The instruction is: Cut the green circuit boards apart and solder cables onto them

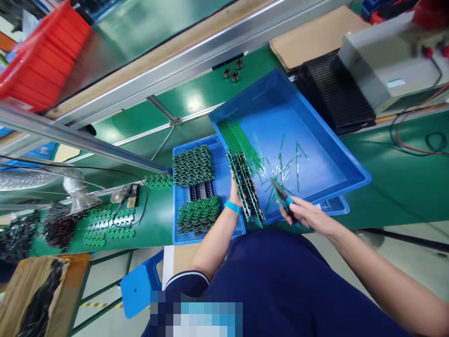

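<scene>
My left hand (235,191), with a blue band at the wrist, is closed on a stack of circuit board panels (245,187) tilted on edge. The panels cover most of its fingers. My right hand (304,213) grips pliers or cutters (280,193) with dark jaws and blue handles; the exact kind is hard to tell. Their jaws point toward the panels, with a gap between. Behind both hands, a tilted blue tray (315,154) holds thin green strips (242,140), bundled at the left and scattered near the tool.
A second blue tray (174,206) at left carries stacked green boards (198,213). More board panels (108,224) and wires (61,227) lie further left. At right stand a black ribbed tray (336,91) and a grey instrument (382,61) with cables. A metal rail (168,65) crosses above.
</scene>
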`<state>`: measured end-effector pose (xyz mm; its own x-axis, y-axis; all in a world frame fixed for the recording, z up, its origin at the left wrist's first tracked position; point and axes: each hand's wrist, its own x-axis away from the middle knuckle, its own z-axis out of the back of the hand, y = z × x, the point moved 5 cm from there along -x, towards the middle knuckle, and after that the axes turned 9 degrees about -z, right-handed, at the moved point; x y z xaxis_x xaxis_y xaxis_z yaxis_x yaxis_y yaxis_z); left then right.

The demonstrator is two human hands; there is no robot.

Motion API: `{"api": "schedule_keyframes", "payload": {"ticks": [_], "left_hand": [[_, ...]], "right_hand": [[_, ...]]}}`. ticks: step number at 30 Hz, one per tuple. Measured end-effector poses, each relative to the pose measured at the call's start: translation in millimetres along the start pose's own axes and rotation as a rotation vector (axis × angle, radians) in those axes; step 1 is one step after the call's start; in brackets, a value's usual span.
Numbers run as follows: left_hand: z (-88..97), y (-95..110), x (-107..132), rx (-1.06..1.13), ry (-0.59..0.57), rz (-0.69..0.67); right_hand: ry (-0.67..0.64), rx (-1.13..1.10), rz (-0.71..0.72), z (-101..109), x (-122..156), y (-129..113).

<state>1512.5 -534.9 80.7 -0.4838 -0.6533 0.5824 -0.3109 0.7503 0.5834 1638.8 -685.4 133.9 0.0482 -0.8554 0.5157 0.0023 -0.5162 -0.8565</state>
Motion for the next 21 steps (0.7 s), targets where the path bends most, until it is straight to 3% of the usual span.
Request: {"api": "schedule_keyframes", "payload": {"ticks": [4, 6, 8, 11, 13, 21], "left_hand": [[-5.0, 4, 0, 0.060, -0.083, 0.030], [-7.8, 7, 0, 0.073, -0.088, 0.005], [-11.3, 8, 0, 0.059, -0.091, -0.016], [-16.9, 9, 0, 0.032, -0.098, -0.066], [-19.6, 9, 0, 0.014, -0.096, -0.092], [-19.8, 10, 3, -0.080, -0.086, -0.131]], "right_hand": [[0.456, 0.510, -0.280, 50, -10, 10], [0.536, 0.609, -0.344, 57, -7, 5], [0.492, 0.598, -0.289, 44, -2, -6], [0.354, 0.543, -0.103, 9, 5, -30], [0.339, 0.529, -0.011, -8, 7, -43], [0.382, 0.640, -0.021, -9, 4, -46]]}}
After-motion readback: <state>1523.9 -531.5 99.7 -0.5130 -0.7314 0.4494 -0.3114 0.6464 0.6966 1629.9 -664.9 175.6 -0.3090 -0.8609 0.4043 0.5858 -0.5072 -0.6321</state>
